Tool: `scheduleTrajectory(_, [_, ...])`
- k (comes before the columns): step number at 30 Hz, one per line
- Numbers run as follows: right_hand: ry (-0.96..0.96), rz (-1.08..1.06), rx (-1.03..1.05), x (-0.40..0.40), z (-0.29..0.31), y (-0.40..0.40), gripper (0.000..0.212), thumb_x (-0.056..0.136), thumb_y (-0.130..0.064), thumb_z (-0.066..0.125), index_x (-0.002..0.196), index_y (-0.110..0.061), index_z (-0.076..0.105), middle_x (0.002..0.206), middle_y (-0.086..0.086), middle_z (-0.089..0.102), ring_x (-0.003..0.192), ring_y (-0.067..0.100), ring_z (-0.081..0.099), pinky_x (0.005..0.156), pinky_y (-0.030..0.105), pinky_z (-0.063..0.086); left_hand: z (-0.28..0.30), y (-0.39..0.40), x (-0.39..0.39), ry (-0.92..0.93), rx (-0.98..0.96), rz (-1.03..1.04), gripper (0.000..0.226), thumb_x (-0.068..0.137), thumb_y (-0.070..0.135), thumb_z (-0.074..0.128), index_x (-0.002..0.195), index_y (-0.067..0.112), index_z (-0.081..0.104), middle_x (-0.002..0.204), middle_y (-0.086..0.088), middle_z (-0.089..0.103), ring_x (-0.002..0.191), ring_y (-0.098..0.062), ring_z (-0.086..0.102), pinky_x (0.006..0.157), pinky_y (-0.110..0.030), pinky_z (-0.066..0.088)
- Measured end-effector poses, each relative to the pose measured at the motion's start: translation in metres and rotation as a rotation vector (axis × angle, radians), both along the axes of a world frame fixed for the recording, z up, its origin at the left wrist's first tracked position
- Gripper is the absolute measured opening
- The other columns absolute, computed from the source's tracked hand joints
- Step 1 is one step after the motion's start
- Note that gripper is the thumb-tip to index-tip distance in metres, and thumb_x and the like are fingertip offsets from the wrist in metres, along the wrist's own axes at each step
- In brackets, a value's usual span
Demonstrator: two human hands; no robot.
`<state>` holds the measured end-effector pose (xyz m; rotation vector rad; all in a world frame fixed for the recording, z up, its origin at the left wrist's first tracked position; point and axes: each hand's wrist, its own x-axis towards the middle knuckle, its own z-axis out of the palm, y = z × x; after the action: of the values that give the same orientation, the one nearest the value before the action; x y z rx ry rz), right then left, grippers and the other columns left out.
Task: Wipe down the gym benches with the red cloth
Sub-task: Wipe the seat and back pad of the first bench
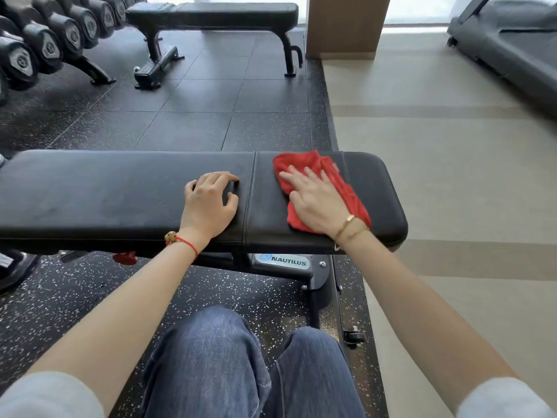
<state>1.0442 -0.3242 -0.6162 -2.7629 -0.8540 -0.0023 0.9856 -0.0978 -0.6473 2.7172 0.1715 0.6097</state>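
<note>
knees: jeans (241, 366) at the bottom, right up against the near edge of the bench (120, 191), speckled rubber floor (75, 297) underneath.
right hand: right hand (316, 200) lies flat, fingers straight and spread, pressing the red cloth (337, 188) onto the pad. No curl, not clutching it.
cloth: bunched under the palm, long axis running diagonally from the far edge toward the near edge and the wrist. A strip of bare pad lies past it before the rounded end, then beige floor (452, 191).
left hand: left hand (211, 200) just across the pad seam from the cloth hand, fingers loosely bent, resting on the pad, holding nothing.
room: long bare pad stretches away past the left hand.
far: second bench (211, 13) and dumbbell rack (45, 40) well beyond, open tiles between.
</note>
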Motion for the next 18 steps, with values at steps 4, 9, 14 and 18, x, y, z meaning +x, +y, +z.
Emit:
scheduleTrajectory(4, [-0.043, 0.030, 0.031, -0.037, -0.005, -0.031, 0.053, 0.095, -0.029, 0.038, 0.147, -0.036, 0.032, 0.157, -0.013, 0.026, 0.147, 0.017, 0.021, 0.121, 0.042, 0.008, 0.001, 0.001, -0.002, 0.002, -0.007, -0.009, 0.031, 0.089, 0.021, 0.055, 0.119, 0.028, 0.061, 0.130, 0.006, 0.062, 0.127, -0.017, 0.051, 0.110, -0.046, 0.031])
scheduleTrajectory(9, [0.009, -0.125, 0.077, -0.006, -0.003, -0.071, 0.051, 0.097, -0.027, 0.041, 0.147, -0.032, 0.034, 0.158, -0.008, 0.026, 0.147, 0.018, 0.019, 0.122, 0.041, 0.007, 0.001, 0.000, -0.002, -0.001, -0.011, -0.014, 0.032, 0.089, 0.020, 0.055, 0.120, 0.026, 0.062, 0.131, 0.007, 0.061, 0.129, -0.016, 0.050, 0.111, -0.047, 0.031])
scheduleTrajectory(14, [0.060, -0.213, 0.085, 0.048, 0.002, -0.047, 0.049, 0.100, -0.024, 0.033, 0.149, -0.026, 0.031, 0.160, -0.003, 0.020, 0.148, 0.025, 0.017, 0.121, 0.043, 0.003, -0.002, 0.000, 0.002, -0.007, -0.001, 0.005, 0.032, 0.087, 0.021, 0.055, 0.117, 0.028, 0.061, 0.127, 0.008, 0.062, 0.126, -0.014, 0.051, 0.109, -0.045, 0.031])
scheduleTrajectory(18, [0.063, -0.109, 0.064, 0.052, 0.006, 0.006, 0.048, 0.100, -0.021, 0.032, 0.148, -0.021, 0.033, 0.160, 0.002, 0.022, 0.147, 0.027, 0.020, 0.120, 0.042, 0.006, -0.002, 0.001, 0.002, -0.014, 0.001, 0.004, 0.032, 0.086, 0.021, 0.053, 0.116, 0.029, 0.061, 0.125, 0.009, 0.062, 0.123, -0.015, 0.052, 0.108, -0.045, 0.031])
